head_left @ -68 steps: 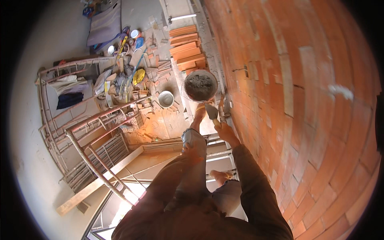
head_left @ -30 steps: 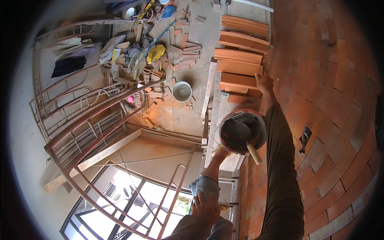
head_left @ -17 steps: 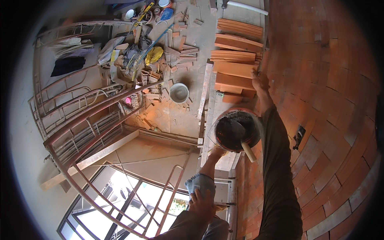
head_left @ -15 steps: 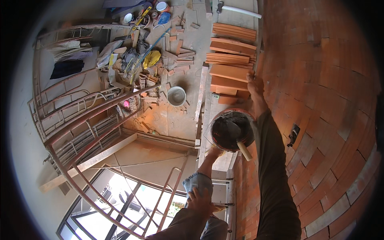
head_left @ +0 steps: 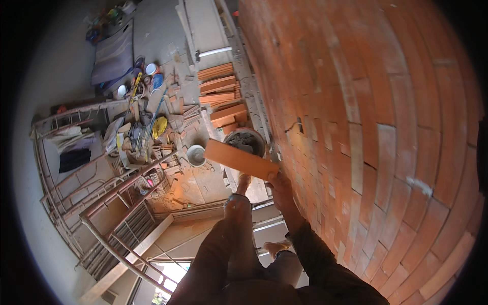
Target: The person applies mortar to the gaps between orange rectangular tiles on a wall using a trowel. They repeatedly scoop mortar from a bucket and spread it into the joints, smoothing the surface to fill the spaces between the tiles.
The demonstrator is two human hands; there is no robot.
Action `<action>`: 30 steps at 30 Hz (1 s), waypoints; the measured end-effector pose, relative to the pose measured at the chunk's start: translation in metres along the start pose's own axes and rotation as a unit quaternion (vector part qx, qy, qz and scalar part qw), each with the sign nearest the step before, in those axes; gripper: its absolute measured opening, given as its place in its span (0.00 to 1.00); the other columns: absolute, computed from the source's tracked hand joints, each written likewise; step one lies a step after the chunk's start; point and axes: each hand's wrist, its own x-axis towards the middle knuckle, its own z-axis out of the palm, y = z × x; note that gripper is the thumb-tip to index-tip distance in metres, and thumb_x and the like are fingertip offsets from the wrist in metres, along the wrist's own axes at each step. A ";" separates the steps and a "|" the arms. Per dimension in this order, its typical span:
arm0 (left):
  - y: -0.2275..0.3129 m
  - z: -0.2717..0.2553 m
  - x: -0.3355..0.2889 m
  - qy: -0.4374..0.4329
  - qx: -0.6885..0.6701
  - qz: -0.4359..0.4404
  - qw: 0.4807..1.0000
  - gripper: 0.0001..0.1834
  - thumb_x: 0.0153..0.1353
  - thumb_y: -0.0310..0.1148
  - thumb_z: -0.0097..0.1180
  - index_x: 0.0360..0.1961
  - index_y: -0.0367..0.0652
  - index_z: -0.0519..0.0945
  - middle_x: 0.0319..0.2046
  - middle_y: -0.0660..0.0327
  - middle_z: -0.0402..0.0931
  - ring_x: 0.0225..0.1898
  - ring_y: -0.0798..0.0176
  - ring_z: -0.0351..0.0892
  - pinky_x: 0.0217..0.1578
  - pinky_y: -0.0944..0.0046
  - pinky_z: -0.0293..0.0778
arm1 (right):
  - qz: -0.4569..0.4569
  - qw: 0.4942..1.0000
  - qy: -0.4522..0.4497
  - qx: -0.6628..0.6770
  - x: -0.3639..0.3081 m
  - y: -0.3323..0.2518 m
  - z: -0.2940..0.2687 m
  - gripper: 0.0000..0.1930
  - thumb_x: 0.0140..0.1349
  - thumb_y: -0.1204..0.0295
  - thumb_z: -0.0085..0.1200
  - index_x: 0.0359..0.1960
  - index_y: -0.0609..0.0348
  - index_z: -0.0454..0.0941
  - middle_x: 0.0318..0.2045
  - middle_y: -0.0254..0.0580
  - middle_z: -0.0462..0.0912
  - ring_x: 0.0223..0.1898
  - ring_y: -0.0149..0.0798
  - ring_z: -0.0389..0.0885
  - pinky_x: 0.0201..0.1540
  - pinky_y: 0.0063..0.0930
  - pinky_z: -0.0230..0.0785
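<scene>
My right hand [head_left: 279, 187] grips one end of a flat orange brick tile [head_left: 239, 160], fingers and thumb on its near right corner. The tile is held up in the air, its long side slanting left and away from me. Behind it, partly covered, stands a round bucket of dark wet mortar [head_left: 246, 140]; the trowel is hidden from sight. My left hand [head_left: 237, 205] appears to rest on my bent knee, and its fingers are too unclear to make out. Beyond the bucket, stacked orange tiles [head_left: 219, 84] lie on the plank.
An orange brick wall [head_left: 345, 152] fills the right side, with a small dark piece [head_left: 300, 125] sticking out. A hammer [head_left: 214, 52] lies beyond the tiles. Below left are a grey bucket [head_left: 196, 156], tile scraps [head_left: 190, 114] and metal scaffold frames [head_left: 101, 208].
My right hand has lifted a tile off the stack and brought it back toward me, over the mortar bucket. My view has swung, so the wall takes up more of it.
</scene>
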 end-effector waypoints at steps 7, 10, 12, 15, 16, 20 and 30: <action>0.128 -0.099 -0.111 -0.448 -0.604 0.111 0.649 0.42 0.73 0.70 0.40 0.64 0.40 0.76 0.60 0.49 0.79 0.64 0.47 0.76 0.64 0.44 0.72 | -0.057 0.996 0.066 0.031 -0.221 -0.034 -0.079 0.15 0.74 0.61 0.60 0.47 0.61 0.85 0.38 0.30 0.86 0.38 0.22 0.77 0.44 0.23 0.70; 0.177 -0.096 -0.199 -0.503 -0.404 0.209 0.735 0.36 0.75 0.58 0.48 0.61 0.30 0.78 0.56 0.46 0.82 0.58 0.50 0.82 0.61 0.50 0.76 | -0.116 0.990 0.083 -0.002 -0.306 -0.058 -0.119 0.16 0.73 0.61 0.61 0.49 0.63 0.85 0.40 0.31 0.86 0.41 0.24 0.78 0.48 0.24 0.71; 0.181 -0.072 -0.230 -0.466 -0.223 0.279 0.809 0.30 0.71 0.48 0.60 0.60 0.31 0.79 0.55 0.49 0.83 0.55 0.55 0.83 0.58 0.56 0.78 | -0.159 0.981 0.115 -0.005 -0.360 -0.071 -0.138 0.17 0.73 0.60 0.61 0.50 0.63 0.85 0.42 0.31 0.87 0.43 0.25 0.79 0.50 0.25 0.71; 0.195 -0.025 -0.297 -0.478 -0.157 0.307 0.808 0.25 0.63 0.29 0.70 0.59 0.31 0.80 0.53 0.53 0.84 0.54 0.61 0.84 0.55 0.64 0.79 | -0.205 0.966 0.156 -0.003 -0.425 -0.060 -0.179 0.17 0.73 0.63 0.62 0.53 0.64 0.83 0.45 0.33 0.87 0.48 0.27 0.80 0.54 0.29 0.72; 0.201 -0.010 -0.324 -0.487 -0.143 0.322 0.799 0.24 0.63 0.29 0.70 0.58 0.32 0.80 0.52 0.53 0.84 0.54 0.61 0.84 0.54 0.64 0.79 | -0.223 0.958 0.178 0.014 -0.450 -0.069 -0.180 0.17 0.72 0.64 0.62 0.54 0.64 0.83 0.45 0.34 0.87 0.49 0.28 0.80 0.55 0.29 0.72; 0.221 0.036 -0.390 -0.514 -0.031 0.376 0.771 0.23 0.63 0.28 0.69 0.58 0.32 0.80 0.50 0.53 0.85 0.51 0.62 0.84 0.56 0.60 0.80 | -0.282 0.917 0.283 0.020 -0.530 -0.074 -0.194 0.18 0.72 0.67 0.63 0.56 0.66 0.82 0.46 0.37 0.86 0.48 0.29 0.81 0.54 0.30 0.74; 0.256 0.129 -0.570 -0.556 0.259 0.521 0.594 0.20 0.64 0.29 0.70 0.54 0.30 0.82 0.47 0.56 0.85 0.47 0.66 0.83 0.51 0.63 0.78 | -0.259 0.773 0.574 -0.080 -0.663 -0.042 -0.186 0.24 0.69 0.72 0.63 0.65 0.57 0.71 0.41 0.44 0.85 0.43 0.35 0.84 0.50 0.35 0.77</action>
